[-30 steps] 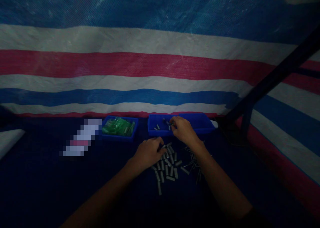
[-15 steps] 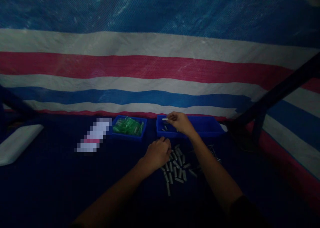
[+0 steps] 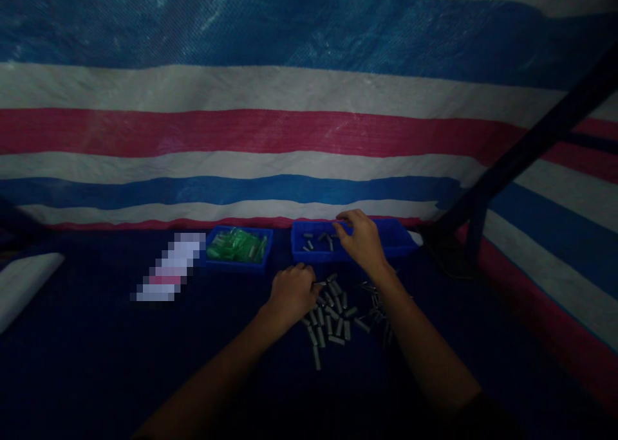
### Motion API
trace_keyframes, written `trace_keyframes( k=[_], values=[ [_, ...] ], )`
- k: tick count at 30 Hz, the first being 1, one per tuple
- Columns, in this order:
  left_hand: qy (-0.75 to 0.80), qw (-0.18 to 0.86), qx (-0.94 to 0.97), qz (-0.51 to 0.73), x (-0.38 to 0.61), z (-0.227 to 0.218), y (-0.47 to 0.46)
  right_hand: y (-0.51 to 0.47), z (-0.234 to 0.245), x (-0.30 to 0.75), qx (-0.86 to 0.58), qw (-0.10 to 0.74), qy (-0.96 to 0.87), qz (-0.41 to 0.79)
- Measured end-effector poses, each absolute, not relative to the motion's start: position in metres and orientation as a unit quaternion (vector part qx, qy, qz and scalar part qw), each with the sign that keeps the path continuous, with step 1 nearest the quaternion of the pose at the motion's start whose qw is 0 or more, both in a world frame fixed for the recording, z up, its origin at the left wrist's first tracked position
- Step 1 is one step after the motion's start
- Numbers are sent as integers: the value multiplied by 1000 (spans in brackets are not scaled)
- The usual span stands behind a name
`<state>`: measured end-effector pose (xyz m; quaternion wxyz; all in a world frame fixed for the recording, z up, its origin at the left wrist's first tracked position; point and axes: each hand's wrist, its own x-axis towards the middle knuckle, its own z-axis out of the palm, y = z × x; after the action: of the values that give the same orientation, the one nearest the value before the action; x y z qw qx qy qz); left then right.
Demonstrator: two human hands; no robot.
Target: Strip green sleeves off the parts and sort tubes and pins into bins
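Observation:
My right hand (image 3: 361, 239) hovers over the right blue tray (image 3: 392, 244), fingers spread and empty. Several small grey cylinders (image 3: 318, 240) lie in that tray's left end. My left hand (image 3: 292, 291) rests curled on the dark table at the edge of a pile of grey cylinders (image 3: 333, 318); what its fingers pinch is hidden. A bundle of thin metal pins (image 3: 374, 302) lies just right of the pile, beside my right wrist.
A second blue tray (image 3: 239, 262) holding green translucent pieces sits to the left. A white pixelated object (image 3: 168, 266) lies further left, and a white slab (image 3: 24, 285) at the far left. A striped tarpaulin (image 3: 290, 131) backs the table; a dark diagonal frame bar (image 3: 526, 147) stands right.
My right hand held a grey cylinder over the right tray half a second ago; now its fingers are spread and empty. The left hand stayed at the pile.

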<state>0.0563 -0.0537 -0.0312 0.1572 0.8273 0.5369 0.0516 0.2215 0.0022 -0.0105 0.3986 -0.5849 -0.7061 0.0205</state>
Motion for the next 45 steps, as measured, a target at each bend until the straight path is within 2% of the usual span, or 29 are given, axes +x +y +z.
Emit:
trace_keyframes(
  k=[3, 11, 14, 18, 22, 25, 28, 32, 36, 41, 43, 45],
  values=[
    [531, 166, 830, 50, 52, -33, -50, -34, -10, 227, -553, 448, -703, 1],
    [458, 195, 865, 66, 48, -30, -46, -95, -46, 212, -491, 385, -775, 100],
    [430, 199, 874, 111, 50, -25, -50, -94, -43, 212, -448, 378, -802, 115],
    [431, 203, 867, 150, 57, -19, -56, -92, -43, 217, -429, 410, -798, 103],
    [443, 265, 822, 241, 65, -15, -60, -93, -44, 218, -467, 446, -759, 91],
    [408, 322, 793, 319, 63, -19, -67, -95, -43, 215, -486, 476, -722, 125],
    [392, 328, 783, 354, 54, -27, -75, -99, -42, 209, -476, 479, -718, 168],
    [424, 336, 755, 370, 39, -37, -83, -108, -45, 197, -452, 435, -756, 187],
    [435, 350, 759, 335, 32, -40, -85, -110, -45, 193, -453, 402, -783, 143],
    [480, 240, 799, 272, 9, -42, -81, -78, -31, 206, -507, 364, -781, 15],
    [490, 210, 821, 202, -6, -43, -82, -53, -25, 212, -555, 312, -770, -25],
    [506, 214, 824, 139, -20, -44, -84, -25, -20, 215, -605, 220, -765, -39]
  ],
)
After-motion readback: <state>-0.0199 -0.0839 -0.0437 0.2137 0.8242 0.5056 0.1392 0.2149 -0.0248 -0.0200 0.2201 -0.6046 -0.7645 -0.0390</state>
